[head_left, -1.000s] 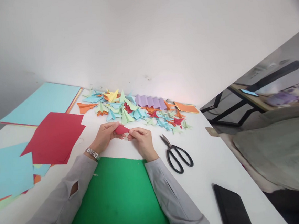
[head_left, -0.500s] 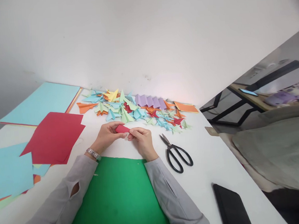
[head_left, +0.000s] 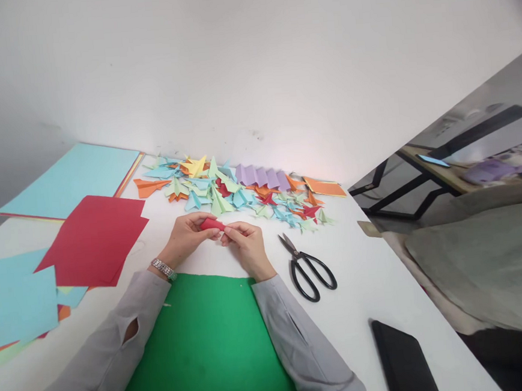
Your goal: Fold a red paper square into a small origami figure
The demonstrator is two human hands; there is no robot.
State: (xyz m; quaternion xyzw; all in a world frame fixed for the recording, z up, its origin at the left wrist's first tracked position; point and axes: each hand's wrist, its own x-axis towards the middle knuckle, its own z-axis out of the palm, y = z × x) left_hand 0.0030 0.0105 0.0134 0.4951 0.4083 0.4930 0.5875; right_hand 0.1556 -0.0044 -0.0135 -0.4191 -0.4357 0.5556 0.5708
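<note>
A small piece of folded red paper (head_left: pixel 211 224) is held up between my two hands, above the white table just past the green mat (head_left: pixel 209 338). My left hand (head_left: pixel 187 232) is closed on its left end, thumb below and fingers behind. At the right end, my right hand (head_left: pixel 247 245) pinches it between thumb and fingertips. The fingers partly cover the paper, so its exact folds are hidden. Beyond my hands lies a heap of small folded paper planes (head_left: pixel 220 202) in several colours. Black-handled scissors (head_left: pixel 300 259) rest to the right of my right hand.
Red sheets (head_left: pixel 97 241) and loose light-blue pieces (head_left: pixel 23 304) lie on the left, with a stack of large coloured sheets (head_left: pixel 72 180) behind. A purple pleated strip (head_left: pixel 262 177) and orange paper (head_left: pixel 326 186) sit near the wall. A black phone-like slab (head_left: pixel 404 359) lies front right.
The red paper has turned slightly and looks more curled between my fingers. My right fingertips have shifted a little to the left. Everything else stays in place.
</note>
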